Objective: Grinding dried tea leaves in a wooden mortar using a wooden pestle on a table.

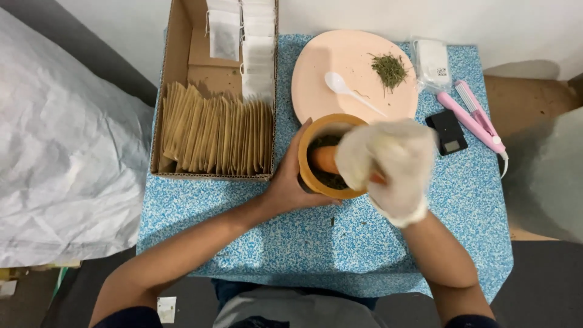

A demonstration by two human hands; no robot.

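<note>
A: Right hand (388, 167) in a thin white glove, fingers curled tight round an orange pestle (326, 159), whose rounded end sits down inside the wooden mortar (331, 157).

B: And the left hand (290, 182)?

A: Bare, cupped open against the mortar's near-left wall, thumb up along the side, fingers wrapping underneath. It steadies the bowl, touching it, not gripping anything else.

B: What's in the bowl?

A: Dark green dried herb (328, 176), packed round the pestle tip, right under the gloved hand.

B: Beyond the hands?

A: Just past the mortar lies a pale pink round plate (316, 79), with a small heap of green leaf (389, 68) on its far-right part and a white plastic spoon (349, 91) lying across it. To the right of the gloved hand, a small black scale (447, 132), then a pink handheld sealer (477, 118), and a clear packet of white bags (432, 62) beyond those.

B: Left side?

A: Beyond the bare hand, a cardboard box (176, 67) with brown envelopes (215, 136) standing in a row and white filter bags (258, 48) stacked behind. All on a blue speckled tabletop (340, 243).
</note>
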